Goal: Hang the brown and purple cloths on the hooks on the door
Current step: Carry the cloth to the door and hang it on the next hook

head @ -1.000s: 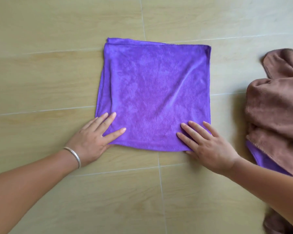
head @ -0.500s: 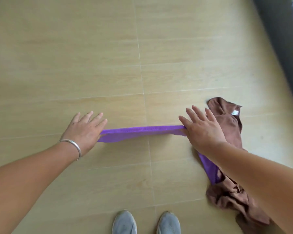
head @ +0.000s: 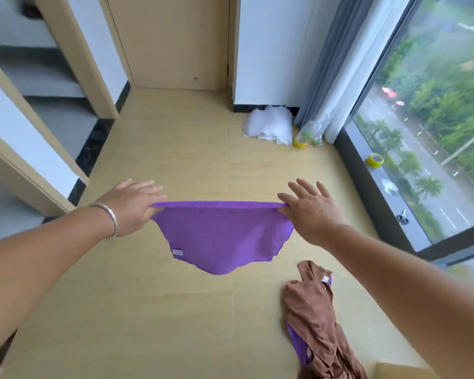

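The purple cloth [head: 219, 236], flat on the floor a second ago, now hangs in the air, its top corners pinched by left hand [head: 133, 205] and right hand [head: 311, 212], other fingers spread, ready to carry toward the door [head: 173, 39]

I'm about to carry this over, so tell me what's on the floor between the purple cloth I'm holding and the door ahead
In the head view, only bare wood-look floor lies between the purple cloth and the door. The white bundle sits off to the right.
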`<state>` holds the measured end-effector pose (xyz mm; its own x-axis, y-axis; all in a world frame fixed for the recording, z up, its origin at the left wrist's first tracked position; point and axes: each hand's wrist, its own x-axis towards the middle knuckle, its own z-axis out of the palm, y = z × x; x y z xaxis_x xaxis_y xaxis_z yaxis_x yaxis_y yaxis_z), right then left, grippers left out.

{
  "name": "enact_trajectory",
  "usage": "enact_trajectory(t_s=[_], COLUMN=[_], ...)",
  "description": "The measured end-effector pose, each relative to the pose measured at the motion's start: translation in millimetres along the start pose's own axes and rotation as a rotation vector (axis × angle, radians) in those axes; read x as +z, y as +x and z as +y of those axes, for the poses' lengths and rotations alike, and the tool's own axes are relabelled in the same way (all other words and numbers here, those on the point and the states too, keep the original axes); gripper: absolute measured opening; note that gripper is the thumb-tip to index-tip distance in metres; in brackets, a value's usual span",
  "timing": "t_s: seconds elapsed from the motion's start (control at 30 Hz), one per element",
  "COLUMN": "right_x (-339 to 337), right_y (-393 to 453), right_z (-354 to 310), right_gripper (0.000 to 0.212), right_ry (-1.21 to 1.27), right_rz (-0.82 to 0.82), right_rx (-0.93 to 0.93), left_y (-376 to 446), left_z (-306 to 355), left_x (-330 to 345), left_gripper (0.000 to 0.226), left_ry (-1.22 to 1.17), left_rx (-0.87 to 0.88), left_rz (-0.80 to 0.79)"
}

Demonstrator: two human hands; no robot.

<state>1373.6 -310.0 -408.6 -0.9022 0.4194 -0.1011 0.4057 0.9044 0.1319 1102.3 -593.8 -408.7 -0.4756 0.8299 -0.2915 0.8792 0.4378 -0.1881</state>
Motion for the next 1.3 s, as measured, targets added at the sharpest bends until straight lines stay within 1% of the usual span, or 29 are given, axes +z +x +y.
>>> enact_trajectory(t_s=[0.1,0.17,0.27,0.43,0.57,0.73,0.83,0.9,1.0,1.1,1.2,1.3], right_x=[-102.8,-166.3,-257.9,-376.2,-440.2,-491.3,-509.7,-520.0,-532.6,-537.9,-536.1,-533.1], right_y=[-2.5,-4.0,-11.2,-31.1,-49.3,-70.6,-83.3,-90.6,-97.3,-103.1,-104.4,-99.3], right_z=[14.4,23.4,34.0,42.0,43.3,50.8,56.4,59.1,63.6,71.4,81.1,89.8], right_gripper=[0.047,0.048,0.047,0.047,0.046,0.039,0.039,0.042,0.046,0.051,0.052,0.052], right_ry=[-0.019,-0.057,-0.056,-0.067,-0.099,-0.202,-0.202,-0.15,-0.11,-0.057,-0.067,-0.075], right_rz=[0.081,0.151,0.222,0.32,0.409,0.504,0.537,0.528,0.51,0.53,0.535,0.53], right_rx=[-0.018,-0.021,0.024,0.043,0.044,0.023,0.015,0.018,0.004,-0.005,-0.007,-0.006], left_y=[-27.7,-47.0,-79.2,-124.9,-160.8,-198.4,-213.8,-221.0,-223.8,-221.4,-217.3,-210.4], left_z=[-20.9,-32.4,-44.6,-60.4,-73.1,-80.4,-79.0,-74.0,-66.5,-57.9,-51.2,-44.5], left_x=[-96.4,-156.7,-241.8,-348.4,-409.2,-461.9,-478.5,-486.2,-495.5,-502.7,-506.3,-506.8], left_gripper=[0.042,0.037,0.032,0.036,0.033,0.039,0.038,0.037,0.038,0.039,0.042,0.041], left_ry=[-0.019,-0.044,-0.034,-0.018,-0.036,-0.056,-0.074,-0.08,-0.074,-0.073,-0.078,-0.02], left_rx=[-0.018,-0.033,-0.029,-0.047,-0.06,-0.073,-0.05,-0.049,-0.074,-0.101,-0.115,-0.142], left_rz=[0.109,0.153,0.246,0.394,0.467,0.601,0.674,0.699,0.704,0.71,0.721,0.702])
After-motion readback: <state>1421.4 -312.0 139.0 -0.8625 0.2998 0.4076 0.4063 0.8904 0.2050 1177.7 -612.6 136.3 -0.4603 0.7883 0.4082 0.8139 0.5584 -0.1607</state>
